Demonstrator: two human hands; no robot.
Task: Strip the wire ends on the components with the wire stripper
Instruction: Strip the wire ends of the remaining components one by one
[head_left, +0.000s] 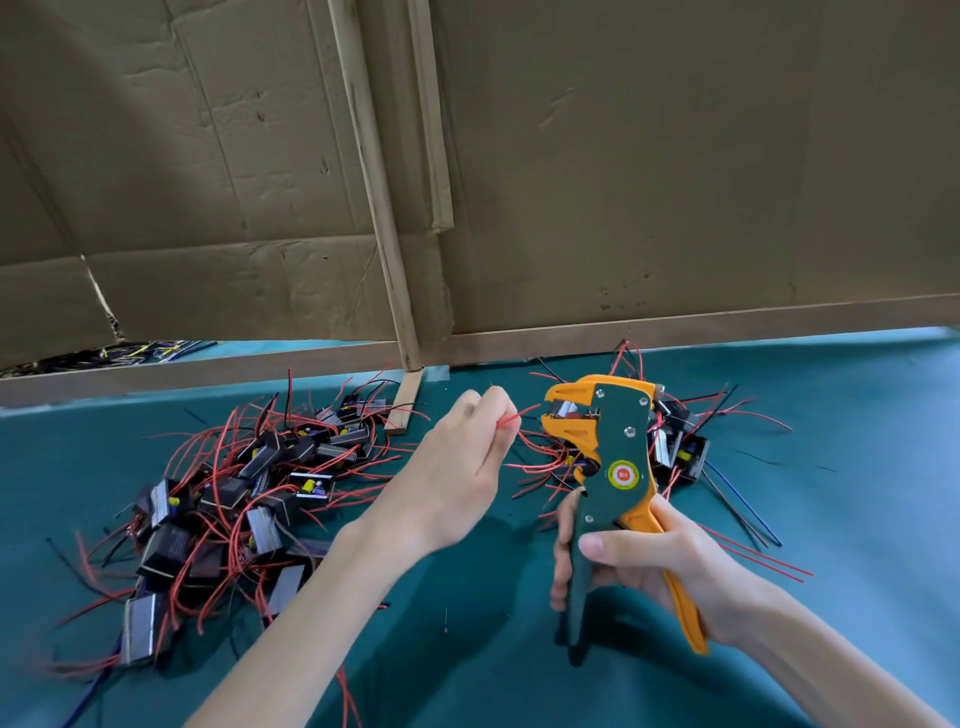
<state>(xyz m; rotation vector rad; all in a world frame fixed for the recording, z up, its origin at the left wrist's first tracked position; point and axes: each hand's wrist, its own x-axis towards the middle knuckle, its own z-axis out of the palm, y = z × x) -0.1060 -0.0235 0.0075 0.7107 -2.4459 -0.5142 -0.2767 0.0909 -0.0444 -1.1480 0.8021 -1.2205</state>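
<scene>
while the left hand (457, 467) pinches a red wire (511, 418), its free end points right, at the mouth of the wire stripper (618, 457), near it but not inside yet. the right hand (649, 561) grips the handles and holds the tool upright.

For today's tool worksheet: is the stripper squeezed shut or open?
Open. The stripper has its handles spread in the right hand, and a gap shows between its jaws.

bright, soft, even; paler sheen on the worktop (883, 395) at far right; dim shadow beneath the right hand (649, 561); bows straight lines near edges.
</scene>
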